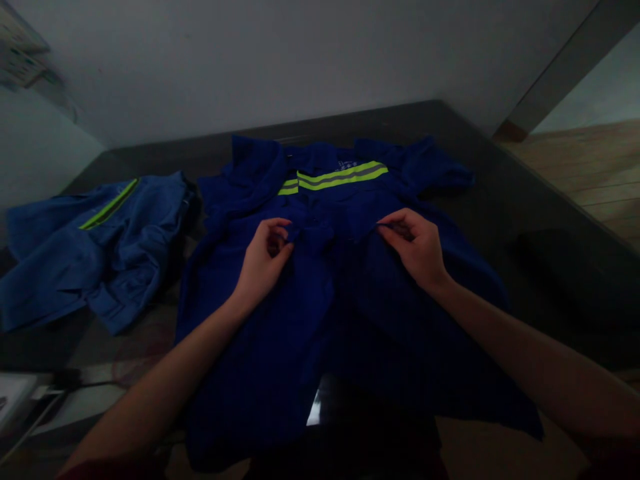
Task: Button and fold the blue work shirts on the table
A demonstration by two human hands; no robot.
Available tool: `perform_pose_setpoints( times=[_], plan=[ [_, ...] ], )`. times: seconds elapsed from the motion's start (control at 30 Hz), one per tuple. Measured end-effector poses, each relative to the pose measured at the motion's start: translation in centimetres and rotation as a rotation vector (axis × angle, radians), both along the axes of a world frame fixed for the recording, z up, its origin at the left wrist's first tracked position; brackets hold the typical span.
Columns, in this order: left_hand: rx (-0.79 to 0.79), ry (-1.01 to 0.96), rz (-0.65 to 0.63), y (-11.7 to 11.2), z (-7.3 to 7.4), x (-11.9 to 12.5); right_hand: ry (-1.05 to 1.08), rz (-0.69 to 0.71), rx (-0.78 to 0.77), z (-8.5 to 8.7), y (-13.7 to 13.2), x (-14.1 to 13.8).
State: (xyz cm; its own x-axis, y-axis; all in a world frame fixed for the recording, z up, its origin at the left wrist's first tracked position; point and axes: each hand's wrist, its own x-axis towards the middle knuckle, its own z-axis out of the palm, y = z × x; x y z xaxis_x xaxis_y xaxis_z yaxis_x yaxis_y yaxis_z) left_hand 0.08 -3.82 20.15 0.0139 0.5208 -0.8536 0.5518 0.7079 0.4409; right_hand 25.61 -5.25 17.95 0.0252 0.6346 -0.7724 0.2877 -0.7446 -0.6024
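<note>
A dark blue work jacket (345, 190) with a yellow-green and grey reflective band lies spread on the dark table, its sleeves at the far side. Nearer me, dark blue cloth (280, 333) spreads into two panels with a gap at the bottom; the dim light hides whether it is part of the jacket or a separate garment. My left hand (267, 257) is closed, pinching this cloth's upper edge between thumb and fingers. Further right, my right hand (415, 247) pinches the same edge. A short stretch of cloth lies between the hands.
A lighter blue folded garment (135, 247) with a reflective stripe lies at the left. The dark table (500, 200) meets a pale wall. A dark flat object (565, 273) rests at right. White items and a cable (30, 427) are at the lower left.
</note>
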Motion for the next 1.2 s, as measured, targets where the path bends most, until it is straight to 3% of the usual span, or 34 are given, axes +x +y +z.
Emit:
perform_pose_setpoints(
  times=[0.13,0.23,0.3,0.4,0.5,0.63,0.8,1.0,1.1,1.2],
  plan=[
    [0.158,-0.048,-0.307,1.1,3.3,1.8,0.019,0.010,-0.022,-0.1,0.1,0.1],
    [0.205,-0.177,-0.508,0.6,6.4,3.6,0.047,0.023,-0.019,0.2,0.0,-0.2],
    [0.203,-0.270,-0.625,-0.2,7.5,4.3,0.046,0.020,-0.009,0.3,0.0,-0.4],
    [0.035,-0.329,-0.695,-1.6,7.2,4.5,0.039,0.014,-0.014,0.5,0.2,-0.5],
    [-0.155,-0.213,-0.715,-2.6,5.7,4.2,0.057,0.017,-0.020,0.8,0.5,-0.5],
    [-0.161,-0.171,-0.789,-2.7,4.6,3.9,0.116,0.020,-0.013,1.6,1.0,-0.7],
    [-0.138,-0.157,-0.718,-2.7,4.6,3.7,0.188,0.008,-0.040,2.2,1.5,-0.7],
    [-0.150,-0.268,-0.471,-2.9,4.1,3.3,0.176,0.001,-0.062,1.5,1.1,-0.5],
    [-0.227,-0.316,-0.350,-2.7,3.9,3.2,0.133,0.054,-0.049,1.1,0.9,-0.5],
    [-0.405,-0.415,-0.143,-2.5,3.7,2.8,0.051,0.156,0.049,1.5,1.0,-0.6]
  ],
)
